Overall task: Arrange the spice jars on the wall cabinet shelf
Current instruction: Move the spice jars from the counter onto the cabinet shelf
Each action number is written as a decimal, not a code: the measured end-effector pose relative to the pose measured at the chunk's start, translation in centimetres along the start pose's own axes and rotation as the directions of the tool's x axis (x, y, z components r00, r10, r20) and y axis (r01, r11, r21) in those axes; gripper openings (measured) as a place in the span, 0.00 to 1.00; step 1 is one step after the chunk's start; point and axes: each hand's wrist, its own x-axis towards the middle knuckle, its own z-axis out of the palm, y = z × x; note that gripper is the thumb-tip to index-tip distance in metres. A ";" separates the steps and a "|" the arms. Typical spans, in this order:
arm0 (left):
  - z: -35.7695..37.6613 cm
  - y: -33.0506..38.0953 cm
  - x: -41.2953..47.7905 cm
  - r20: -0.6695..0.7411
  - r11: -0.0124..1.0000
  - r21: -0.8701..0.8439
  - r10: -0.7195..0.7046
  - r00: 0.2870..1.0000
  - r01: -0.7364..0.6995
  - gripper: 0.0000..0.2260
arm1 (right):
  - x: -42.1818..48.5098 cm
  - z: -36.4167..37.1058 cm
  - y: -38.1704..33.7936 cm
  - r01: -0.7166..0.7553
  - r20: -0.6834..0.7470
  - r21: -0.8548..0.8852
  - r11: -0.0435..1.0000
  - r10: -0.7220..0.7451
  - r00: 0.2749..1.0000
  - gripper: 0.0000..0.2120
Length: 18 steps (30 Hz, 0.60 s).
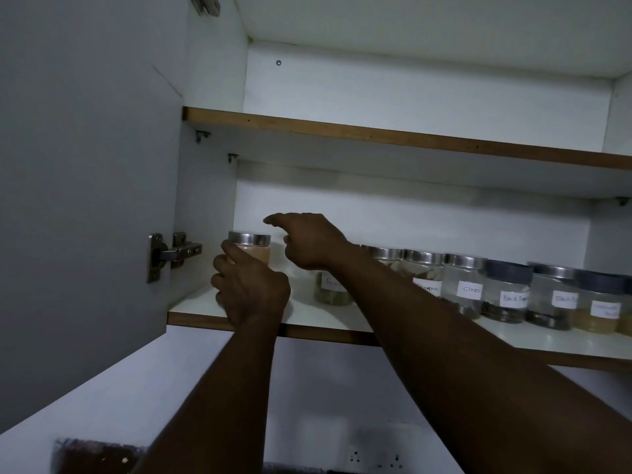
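So, starting closest: well below the lower shelf [191,309] there's a white wall socket [374,460], plus some dark speckled thing [95,455] off to the left that's too dim to make out. Both bare forearms come up from under the shelf and cross its brown front edge.

The left hand [251,292] is at the shelf's left end, fingers and thumb wrapped round the orange powder jar [251,251]. That jar stands upright on the shelf with its silver lid on, close to the left cabinet wall. The right hand [309,241] hangs above the shelf just right of that jar and isn't holding anything. Its index finger is stretched out over the lid, not touching it as far as I can tell, and the other fingers are loosely bent.

Under the right wrist, on the shelf, sits a jar of greenish stuff [333,290], its label half hidden by the arm. Further right along the shelf the rest stand upright in a tight row:
- a silver-lidded jar [383,254], mostly behind the forearm
- a brownish one [425,275]
- the Cloves jar [466,285]
- the Black Pepper jar [508,290], with a dark lid
- another silver-lidded jar whose label is too blurry to read [554,295]
- a dark-lidded jar of yellowish powder [600,302]

Left of the shelf, the cabinet door [85,165] is swung open on its metal hinge [171,254]. Above the shelf, further back, is the upper shelf [376,135] with the same brown edge.
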 end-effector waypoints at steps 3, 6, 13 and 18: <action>0.1 -0.1 0.3 0.102 1.000 0.012 0.023 0.995 -0.024 0.44 | 0.8 0.1 -0.5 0.013 0.083 -0.047 0.999 -0.009 0.997 0.30; 0.2 -0.2 0.9 0.233 0.999 -0.016 0.051 0.971 -0.049 0.45 | 0.9 0.0 0.0 -0.002 0.088 -0.062 0.998 0.008 0.996 0.26; 0.6 -0.5 1.3 0.377 0.988 0.042 0.120 0.919 -0.146 0.43 | -0.4 -1.1 2.3 -0.031 0.002 0.120 0.992 0.031 1.000 0.16; 1.0 -0.3 1.3 0.418 0.969 0.122 0.148 0.896 -0.217 0.48 | -1.4 -1.4 2.9 -0.042 0.004 0.095 0.995 0.042 0.999 0.17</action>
